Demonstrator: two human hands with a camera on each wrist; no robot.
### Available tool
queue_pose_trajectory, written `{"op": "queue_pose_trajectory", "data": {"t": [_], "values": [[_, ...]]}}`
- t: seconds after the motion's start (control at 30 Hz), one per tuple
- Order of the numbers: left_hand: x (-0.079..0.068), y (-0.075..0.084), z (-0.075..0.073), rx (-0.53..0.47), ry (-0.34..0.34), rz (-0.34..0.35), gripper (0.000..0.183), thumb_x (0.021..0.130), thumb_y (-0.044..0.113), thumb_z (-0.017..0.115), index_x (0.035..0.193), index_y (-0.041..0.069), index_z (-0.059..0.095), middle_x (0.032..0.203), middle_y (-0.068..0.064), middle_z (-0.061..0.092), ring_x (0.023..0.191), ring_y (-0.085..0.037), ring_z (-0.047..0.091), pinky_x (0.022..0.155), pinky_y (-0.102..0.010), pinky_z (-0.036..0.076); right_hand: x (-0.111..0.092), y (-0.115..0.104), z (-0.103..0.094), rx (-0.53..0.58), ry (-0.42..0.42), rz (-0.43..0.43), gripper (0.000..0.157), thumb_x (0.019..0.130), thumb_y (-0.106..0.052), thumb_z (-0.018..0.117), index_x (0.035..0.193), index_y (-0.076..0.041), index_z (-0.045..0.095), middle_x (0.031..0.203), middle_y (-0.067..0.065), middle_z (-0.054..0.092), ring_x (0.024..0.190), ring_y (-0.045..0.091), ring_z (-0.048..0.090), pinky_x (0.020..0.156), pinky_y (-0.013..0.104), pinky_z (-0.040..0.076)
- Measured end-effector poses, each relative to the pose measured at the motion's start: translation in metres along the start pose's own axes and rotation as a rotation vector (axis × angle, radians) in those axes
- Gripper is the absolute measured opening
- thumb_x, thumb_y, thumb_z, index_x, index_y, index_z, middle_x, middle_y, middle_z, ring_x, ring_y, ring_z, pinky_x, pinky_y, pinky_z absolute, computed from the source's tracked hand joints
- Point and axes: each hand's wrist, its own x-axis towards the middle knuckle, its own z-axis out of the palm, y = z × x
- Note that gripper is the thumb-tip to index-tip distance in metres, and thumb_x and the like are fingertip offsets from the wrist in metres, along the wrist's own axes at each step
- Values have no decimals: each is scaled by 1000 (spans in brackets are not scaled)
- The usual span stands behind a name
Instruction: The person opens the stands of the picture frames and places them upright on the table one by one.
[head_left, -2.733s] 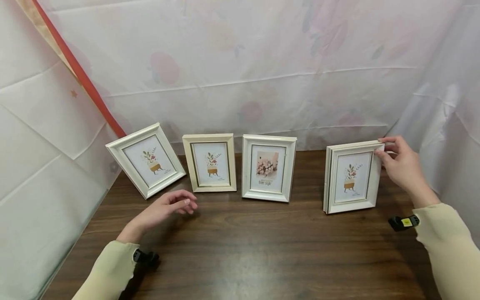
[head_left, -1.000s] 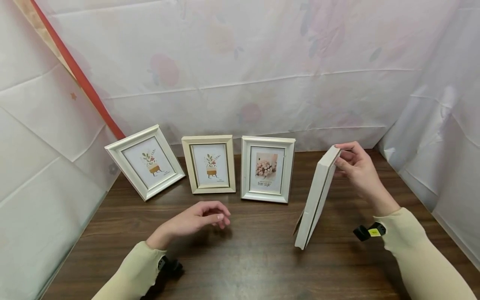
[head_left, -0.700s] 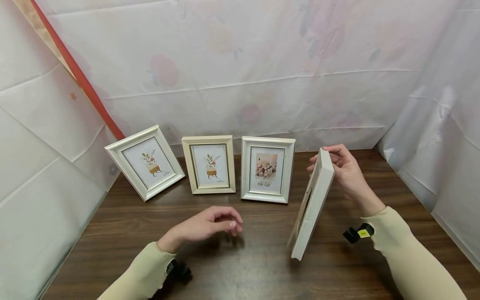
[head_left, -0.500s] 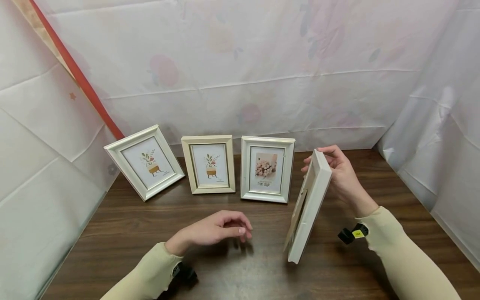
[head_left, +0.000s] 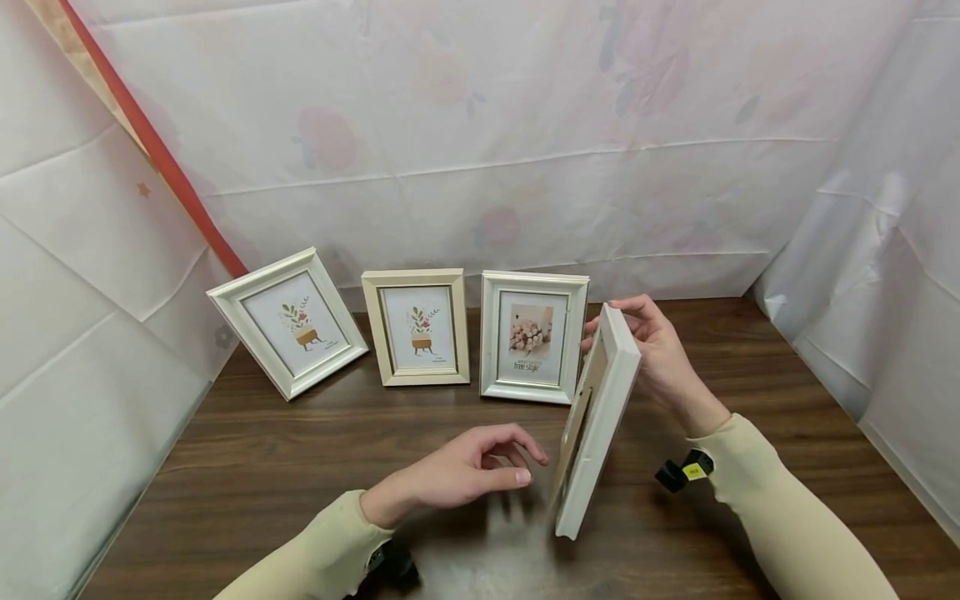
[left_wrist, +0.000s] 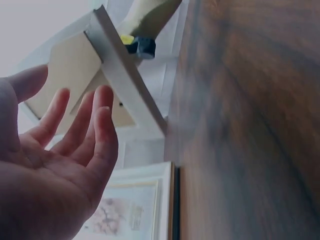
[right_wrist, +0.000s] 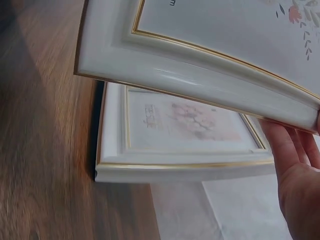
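Observation:
In the head view my right hand grips the upper part of a white picture frame, which stands nearly edge-on and tilted over the table. Its brown backing and stand flap face my left hand, as the left wrist view shows. The right wrist view has its front, a gold-lined white border around a plant print. Close to the backing, my left hand holds nothing, its fingers loosely bent. Just behind the held frame stands a white frame with a pink flower picture.
Further left along the back stand a cream frame and a white frame turned at a slant, both with potted-plant prints. A pale printed cloth hangs behind the dark wooden table.
My right hand has lifted the frame from the right side of the table, brought it left and nearer, and turned its back leftward. My left hand has moved right, toward the frame.

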Motion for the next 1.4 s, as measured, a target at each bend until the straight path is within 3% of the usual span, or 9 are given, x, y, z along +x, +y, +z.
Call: {"op": "queue_pose_trajectory", "data": {"t": [0.2,0.43,0.7,1.1,1.4], "values": [[1,4,6,-23,13,-27,22,95,14,68,116,10,62,115,-4,66,95,-13,64,80,-31,55,1,4,5,16,-18,-19,42,95,22,42,121,-9,55,107,19,69,91,31,72,74,39,59],[1,6,8,26,47,-49,30,89,18,77,114,13,61,107,-11,65,89,-12,65,75,-29,56,3,8,8,22,-51,-39,31,99,11,48,121,-9,56,108,18,69,93,31,71,75,37,59],[0,9,10,117,75,-25,34,86,23,80,113,20,61,106,3,67,85,-10,66,73,-28,55,3,9,10,28,-55,-45,30,99,11,48,122,-7,55,108,20,69,93,33,71,75,39,59],[1,13,11,163,84,9,37,83,24,82,113,20,60,102,2,67,82,-11,66,71,-28,53,3,7,9,17,-55,-48,31,98,13,47,121,-7,55,108,19,70,92,32,71,75,41,58],[0,11,9,218,59,61,31,84,24,80,107,20,59,97,4,65,83,-7,64,73,-26,54,1,5,6,-15,-54,21,34,99,13,46,121,-11,56,107,17,70,93,32,71,76,39,58]]}}
